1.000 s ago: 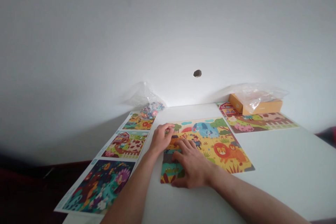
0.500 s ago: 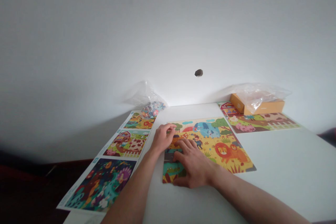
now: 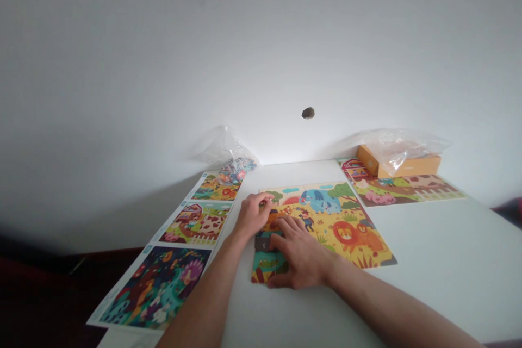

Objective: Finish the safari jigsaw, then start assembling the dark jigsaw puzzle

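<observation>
A jigsaw puzzle (image 3: 330, 223) of a savanna scene with an elephant and lions lies flat on the white table (image 3: 440, 250). My left hand (image 3: 253, 216) rests at its top left corner, fingers curled down on the pieces. My right hand (image 3: 299, 253) spreads over the puzzle's lower left part, with the fingertips near a dark grey piece (image 3: 264, 244) and the thumb by the bottom edge. That hand hides part of the picture. A green and red section (image 3: 267, 266) shows beside its thumb.
Along the table's left edge lie several picture cards (image 3: 155, 288). A plastic bag of puzzle pieces (image 3: 234, 166) sits at the far left corner. At the back right are an orange cardboard box (image 3: 402, 166) under plastic and a farm picture card (image 3: 408, 190). The wall behind has a small hole (image 3: 308, 113).
Both hands stay on the puzzle's left side, with only slight shifts of the right fingers. The view has moved a little.
</observation>
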`<state>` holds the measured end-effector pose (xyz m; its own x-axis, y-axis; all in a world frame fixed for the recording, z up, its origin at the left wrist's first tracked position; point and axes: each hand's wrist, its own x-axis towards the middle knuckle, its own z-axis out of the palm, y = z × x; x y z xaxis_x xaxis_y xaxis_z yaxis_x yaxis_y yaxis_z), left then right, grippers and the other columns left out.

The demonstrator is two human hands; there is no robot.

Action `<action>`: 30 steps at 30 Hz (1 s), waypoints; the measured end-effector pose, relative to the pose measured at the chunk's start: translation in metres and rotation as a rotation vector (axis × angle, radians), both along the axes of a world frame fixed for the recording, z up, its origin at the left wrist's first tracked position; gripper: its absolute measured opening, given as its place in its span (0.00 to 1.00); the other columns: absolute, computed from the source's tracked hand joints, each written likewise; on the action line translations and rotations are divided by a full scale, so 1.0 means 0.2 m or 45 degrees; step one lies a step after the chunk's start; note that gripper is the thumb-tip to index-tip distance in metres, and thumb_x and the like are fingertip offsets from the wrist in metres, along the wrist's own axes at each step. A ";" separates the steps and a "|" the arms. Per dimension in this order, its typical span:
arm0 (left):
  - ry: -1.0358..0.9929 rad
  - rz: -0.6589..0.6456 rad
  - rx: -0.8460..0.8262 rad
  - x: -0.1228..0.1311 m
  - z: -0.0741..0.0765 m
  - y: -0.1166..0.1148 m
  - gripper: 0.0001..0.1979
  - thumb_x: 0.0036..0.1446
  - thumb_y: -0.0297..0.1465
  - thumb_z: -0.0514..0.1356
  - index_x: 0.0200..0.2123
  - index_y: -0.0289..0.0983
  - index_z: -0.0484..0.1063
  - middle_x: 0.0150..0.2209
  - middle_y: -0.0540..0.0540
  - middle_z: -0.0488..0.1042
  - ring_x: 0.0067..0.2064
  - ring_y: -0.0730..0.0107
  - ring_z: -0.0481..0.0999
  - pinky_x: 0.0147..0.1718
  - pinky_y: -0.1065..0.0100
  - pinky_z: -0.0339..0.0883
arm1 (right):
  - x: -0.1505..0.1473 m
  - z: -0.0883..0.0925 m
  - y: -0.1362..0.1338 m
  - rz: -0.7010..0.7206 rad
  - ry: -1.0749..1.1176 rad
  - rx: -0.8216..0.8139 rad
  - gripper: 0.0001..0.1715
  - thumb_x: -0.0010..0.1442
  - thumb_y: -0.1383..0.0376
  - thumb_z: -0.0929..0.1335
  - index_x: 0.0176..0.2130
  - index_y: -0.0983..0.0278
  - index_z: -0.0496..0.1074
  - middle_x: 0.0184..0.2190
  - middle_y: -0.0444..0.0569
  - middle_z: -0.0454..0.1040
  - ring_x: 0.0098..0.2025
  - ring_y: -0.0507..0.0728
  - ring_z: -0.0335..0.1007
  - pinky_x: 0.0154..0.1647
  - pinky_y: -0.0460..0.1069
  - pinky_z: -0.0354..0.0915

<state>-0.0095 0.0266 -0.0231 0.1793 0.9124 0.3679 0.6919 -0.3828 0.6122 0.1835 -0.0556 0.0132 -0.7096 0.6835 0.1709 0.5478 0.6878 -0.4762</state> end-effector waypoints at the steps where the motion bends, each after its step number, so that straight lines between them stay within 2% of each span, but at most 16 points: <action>1: -0.004 -0.001 -0.001 0.00 0.00 0.00 0.12 0.60 0.31 0.57 0.42 0.40 0.79 0.39 0.45 0.82 0.42 0.64 0.80 0.45 0.64 0.74 | 0.00 0.00 0.00 0.002 -0.001 0.003 0.35 0.48 0.41 0.75 0.45 0.62 0.73 0.50 0.54 0.65 0.56 0.65 0.58 0.62 0.62 0.55; 23: 0.030 -0.006 -0.007 0.01 0.02 -0.01 0.12 0.60 0.31 0.57 0.42 0.38 0.80 0.40 0.44 0.83 0.43 0.62 0.80 0.47 0.62 0.74 | 0.00 0.00 0.01 0.018 -0.004 -0.047 0.35 0.50 0.39 0.73 0.45 0.61 0.74 0.52 0.54 0.65 0.58 0.65 0.57 0.63 0.63 0.54; 30: 0.044 0.005 -0.002 0.01 0.02 -0.01 0.12 0.59 0.30 0.57 0.42 0.39 0.80 0.40 0.46 0.83 0.44 0.62 0.79 0.48 0.62 0.73 | 0.00 0.00 0.01 0.010 -0.030 -0.036 0.33 0.49 0.42 0.74 0.45 0.61 0.74 0.51 0.54 0.65 0.57 0.66 0.57 0.63 0.64 0.53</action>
<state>-0.0077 0.0243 -0.0187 0.1887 0.9137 0.3599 0.7143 -0.3792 0.5883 0.1844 -0.0538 0.0135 -0.7186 0.6822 0.1346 0.5539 0.6786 -0.4823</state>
